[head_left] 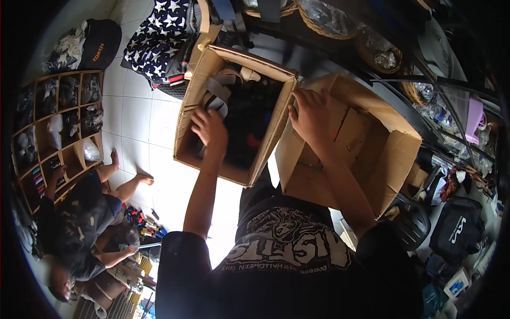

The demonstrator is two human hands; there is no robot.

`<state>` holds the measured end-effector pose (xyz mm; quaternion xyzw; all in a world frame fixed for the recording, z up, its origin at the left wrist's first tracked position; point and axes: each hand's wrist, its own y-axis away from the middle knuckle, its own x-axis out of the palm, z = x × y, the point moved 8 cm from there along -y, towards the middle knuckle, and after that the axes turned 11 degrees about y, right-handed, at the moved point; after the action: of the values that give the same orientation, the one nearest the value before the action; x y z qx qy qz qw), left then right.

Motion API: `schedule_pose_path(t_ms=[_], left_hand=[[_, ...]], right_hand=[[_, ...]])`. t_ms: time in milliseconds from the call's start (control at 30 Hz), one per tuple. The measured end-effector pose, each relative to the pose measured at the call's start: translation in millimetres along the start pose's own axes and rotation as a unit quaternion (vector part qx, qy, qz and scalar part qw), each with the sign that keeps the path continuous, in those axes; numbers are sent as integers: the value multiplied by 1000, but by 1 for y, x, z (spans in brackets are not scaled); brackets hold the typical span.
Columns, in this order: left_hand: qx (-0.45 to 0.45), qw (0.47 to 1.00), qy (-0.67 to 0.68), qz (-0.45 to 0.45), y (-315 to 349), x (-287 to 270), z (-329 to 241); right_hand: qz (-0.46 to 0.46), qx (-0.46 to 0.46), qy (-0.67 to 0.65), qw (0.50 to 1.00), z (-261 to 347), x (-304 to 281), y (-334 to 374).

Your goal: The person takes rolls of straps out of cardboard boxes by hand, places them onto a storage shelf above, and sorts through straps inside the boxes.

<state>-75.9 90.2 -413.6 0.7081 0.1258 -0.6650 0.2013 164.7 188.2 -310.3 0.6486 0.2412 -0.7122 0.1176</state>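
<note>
Two open cardboard boxes stand side by side in front of me. The left cardboard box [183,139] holds dark items and a rolled grey strap [218,89]. My left hand [210,128] reaches into it, fingers apart, beside the strap; nothing shows in its grip. Bent over the rims where the boxes meet is my right hand [309,114], its fingers curled at the upper left edge of the right cardboard box [390,178]. That box shows mostly bare brown walls and a flap inside. Dark contents hide the bottom of the left box.
At left, another person [87,223] sits on the floor by a wooden cubbyhole shelf [45,119] of bagged items. A star-patterned cloth [159,42] lies beyond the left box. Wicker baskets [329,29] line the far side. A black bag [456,228] is at right.
</note>
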Motion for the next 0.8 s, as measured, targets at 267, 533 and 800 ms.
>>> schedule_pose_path(t_ms=[267,533,800], left_hand=[[238,888,152,364,46,133,-82],[134,928,113,329,29,108,-43],[46,952,23,301,25,102,-51]], right_hand=[[33,-15,-34,999,16,-2,-5],[17,-14,-28,999,5,0,-2],[10,-23,-33,999,11,0,-3]])
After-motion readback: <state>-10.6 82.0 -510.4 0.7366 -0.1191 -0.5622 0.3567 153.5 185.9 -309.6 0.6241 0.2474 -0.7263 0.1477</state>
